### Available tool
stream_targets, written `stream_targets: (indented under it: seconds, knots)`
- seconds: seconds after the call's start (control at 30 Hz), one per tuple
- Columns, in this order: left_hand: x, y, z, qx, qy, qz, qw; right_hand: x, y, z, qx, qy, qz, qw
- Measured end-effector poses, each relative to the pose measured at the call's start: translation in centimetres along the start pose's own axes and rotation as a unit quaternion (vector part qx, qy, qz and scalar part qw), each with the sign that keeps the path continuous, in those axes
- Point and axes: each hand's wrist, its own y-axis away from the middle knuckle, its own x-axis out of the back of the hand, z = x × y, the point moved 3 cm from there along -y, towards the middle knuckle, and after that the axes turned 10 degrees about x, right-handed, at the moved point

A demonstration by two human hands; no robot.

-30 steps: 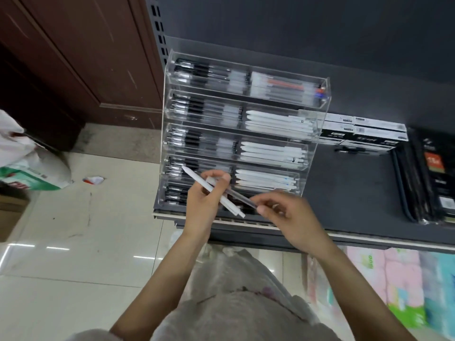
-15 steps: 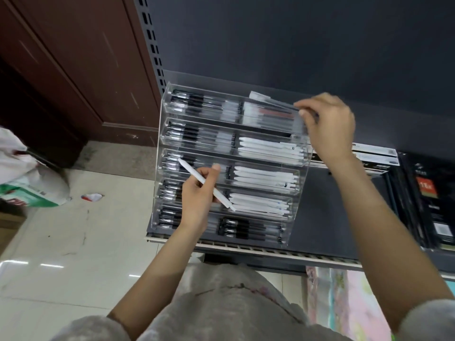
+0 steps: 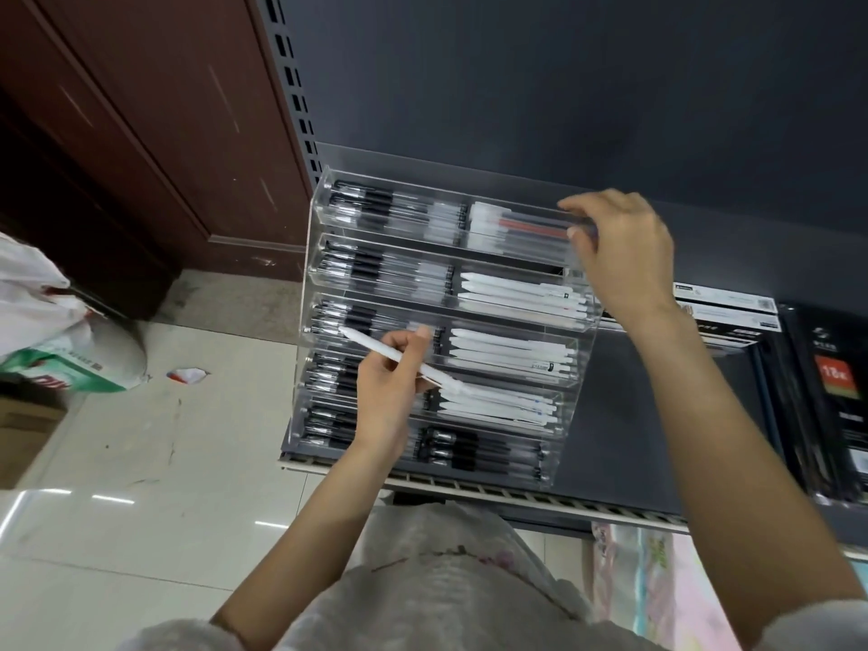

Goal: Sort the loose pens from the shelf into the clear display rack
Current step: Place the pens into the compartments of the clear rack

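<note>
A clear tiered display rack [image 3: 307, 274] stands on the dark shelf [image 3: 629, 415]. Its left column holds clear pens with black grips, and its right column mostly white pens. My left hand [image 3: 385, 397] grips a loose white pen [image 3: 375, 346] slantwise in front of the rack's middle tiers. My right hand [image 3: 624, 256] is at the right end of the top tier. Its fingertips pinch the end of a clear pen [image 3: 530, 225] that lies in the top right compartment among other clear pens.
White boxes [image 3: 723, 303] and dark packs [image 3: 836, 392] lie on the shelf right of the rack. A white plastic bag [image 3: 56, 331] and a cardboard box [image 3: 23, 429] sit on the tiled floor at left, by a brown wooden door [image 3: 141, 133].
My right hand carried the clear pen from beside my left hand up to the top right compartment and lowered it in. My left hand kept the white pen and stayed near the middle tiers.
</note>
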Motion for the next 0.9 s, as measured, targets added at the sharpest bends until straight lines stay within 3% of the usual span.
stream_targets:
  seconds: [0.1,0.2,0.3,0.47,0.57,0.63,0.73,0.8,0.9]
  knots:
    - [-0.1,0.2,-0.1,-0.010,-0.010,-0.005,1.000,1.9,3.5,-3.1,0.011,-0.132,0.018,0.991]
    - [-0.4,0.6,-0.7,-0.012,-0.019,-0.016,1.000,1.2,8.9,-7.8,0.011,-0.235,-0.101,0.967]
    - [-1.0,1.1,-1.8,0.004,-0.023,-0.048,0.999,-1.0,12.9,-9.6,0.001,-0.210,-0.149,0.966]
    - [-1.0,2.0,-3.0,0.052,-0.038,-0.058,0.996,-1.9,16.0,-7.4,-0.075,-0.174,-0.072,0.979]
    - [1.1,0.9,-2.3,-0.051,-0.155,-0.003,0.987,-1.5,16.8,-5.2,-0.091,-0.055,-0.028,0.994]
    - [1.8,0.4,-1.8,-0.172,-0.302,-0.004,0.938,-1.9,17.0,-4.3,-0.077,0.010,-0.022,0.997]
    - [1.4,0.2,-2.4,-0.303,-0.481,-0.036,0.822,-3.3,17.4,-4.1,-0.058,0.044,-0.026,0.997]
    - [1.1,0.0,-3.5,-0.329,-0.544,-0.047,0.770,-4.2,17.6,-4.1,-0.054,0.057,-0.028,0.997]
    - [1.1,-0.2,-5.0,-0.344,-0.588,-0.059,0.729,-5.2,17.8,-4.2,-0.034,0.094,-0.044,0.994]
